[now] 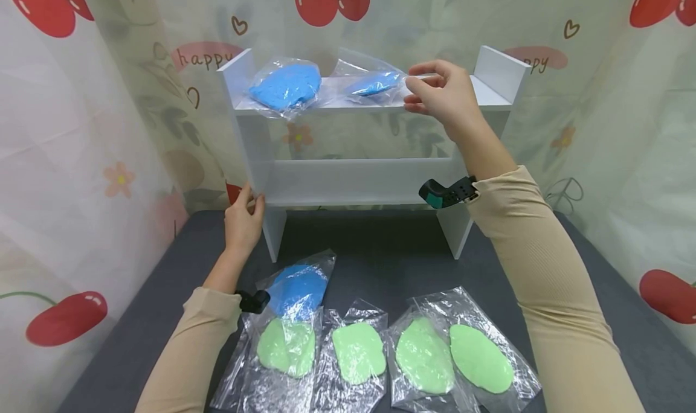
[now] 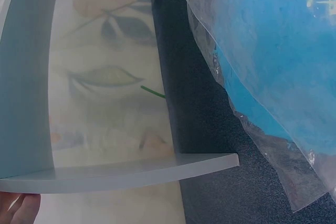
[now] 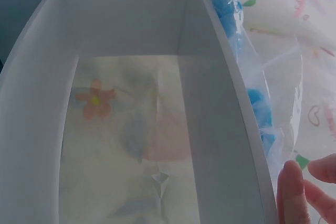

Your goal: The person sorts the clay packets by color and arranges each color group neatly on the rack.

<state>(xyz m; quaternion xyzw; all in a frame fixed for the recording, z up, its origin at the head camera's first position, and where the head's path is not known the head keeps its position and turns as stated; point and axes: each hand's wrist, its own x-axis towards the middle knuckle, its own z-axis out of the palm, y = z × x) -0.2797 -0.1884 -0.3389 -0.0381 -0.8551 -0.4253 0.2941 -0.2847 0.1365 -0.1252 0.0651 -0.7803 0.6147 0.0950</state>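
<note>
A white two-tier shelf stands on the dark table. My left hand holds its left side panel low down, with a fingertip over the front edge in the right wrist view. On the top board lie two clear bags of blue clay-like stuff, a left blue bag and a flatter right blue bag. Just right of the latter is my right hand, its thumb and fingers apart in the right wrist view. Whether a fingertip touches the bag's plastic, I cannot tell.
On the table in front lie several clear bags with flat green pieces. Another blue bag overlaps the leftmost green one. The shelf's raised right end stands beyond my right hand. A cherry-print curtain hangs behind and on both sides.
</note>
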